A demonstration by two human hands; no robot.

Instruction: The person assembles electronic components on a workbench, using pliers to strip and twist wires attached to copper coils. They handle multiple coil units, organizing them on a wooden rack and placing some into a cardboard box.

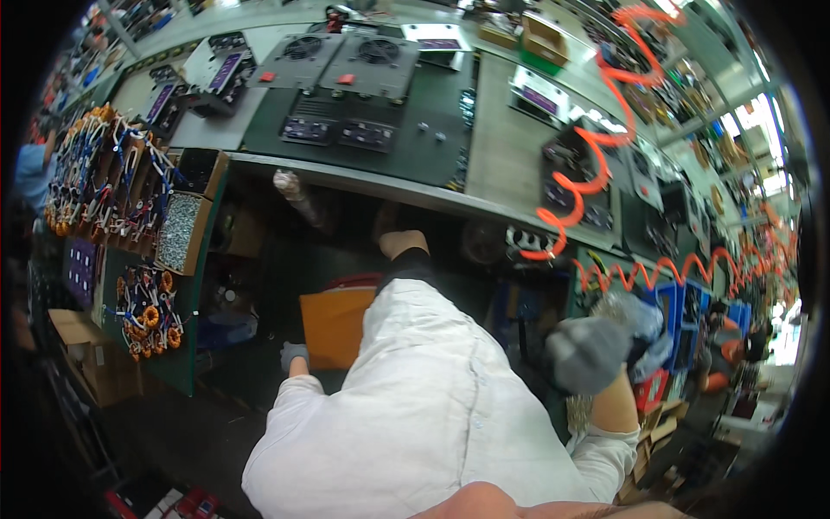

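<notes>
My right hand [586,353] wears a grey glove and is blurred. It is closed in a fist on a crumpled clear plastic bag [624,313], which sticks out above and behind it, at the right beside the blue bins. My left hand [294,355], also in a grey glove, is low at the left of my white garment. It sits at the edge of an orange seat [335,327] under the bench. Its fingers are too small and hidden to make out. My leg reaches forward under the bench edge.
The long workbench [484,147] carries grey fan units [346,60] on a dark mat. Orange coiled hoses [605,130] hang at the right. A box of screws [181,232], racks of copper-wound coils [95,173] and cardboard boxes [86,355] stand at the left.
</notes>
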